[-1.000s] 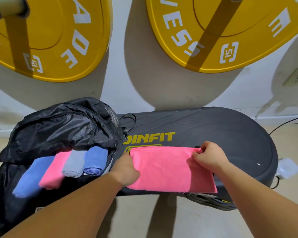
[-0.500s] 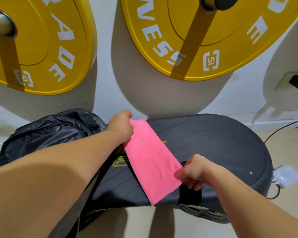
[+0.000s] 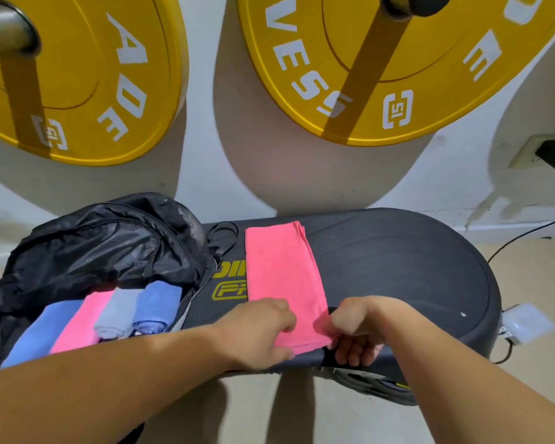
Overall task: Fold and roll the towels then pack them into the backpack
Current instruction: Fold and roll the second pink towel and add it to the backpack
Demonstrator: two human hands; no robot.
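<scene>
Pinching the near end of the long folded pink towel (image 3: 282, 277), I am holding my left hand (image 3: 257, 331) and right hand (image 3: 356, 328) close together at its corners. It is lying on the black oval platform (image 3: 398, 267), long axis running straight away from me, so I judge it free to roll forward; the open black nylon backpack (image 3: 103, 248) is sitting just left, holding rolled towels (image 3: 119, 312).

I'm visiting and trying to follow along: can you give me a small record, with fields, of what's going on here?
Surface: black platform, yellow weight plates behind it
Towel being worked: pink towel, folded into a long strip, lying flat
Left hand: grips the strip's near left corner
Right hand: pinches its near right corner
Backpack: open, at left, holding four rolled towels: blue, pink, grey, blue
</scene>
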